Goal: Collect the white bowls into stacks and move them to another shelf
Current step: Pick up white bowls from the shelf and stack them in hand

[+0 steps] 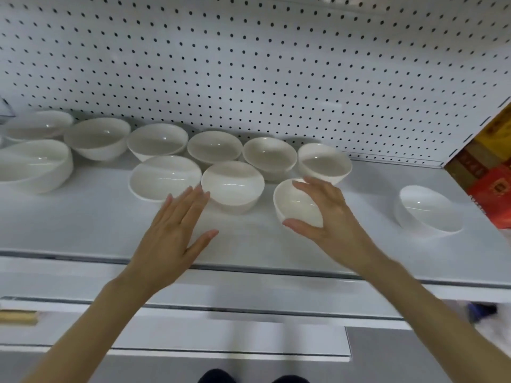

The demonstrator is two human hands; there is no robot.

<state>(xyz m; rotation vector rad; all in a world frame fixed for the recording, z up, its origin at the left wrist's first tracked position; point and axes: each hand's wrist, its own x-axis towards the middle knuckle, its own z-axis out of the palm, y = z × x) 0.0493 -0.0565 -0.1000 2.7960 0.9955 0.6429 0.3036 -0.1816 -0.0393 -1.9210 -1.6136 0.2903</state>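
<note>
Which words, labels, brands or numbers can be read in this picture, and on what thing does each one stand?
Coloured boxes right of the shelf: printed marks, too blurred to read.
Clear tag holder at the left edge: nothing legible.
White bowls, also the tilted bowl that the right hand grips: no text.
Pegboard: holes only, no text.

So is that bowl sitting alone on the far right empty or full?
Empty: the lone bowl shows only its bare, glossy white inside, with nothing in it.
</note>
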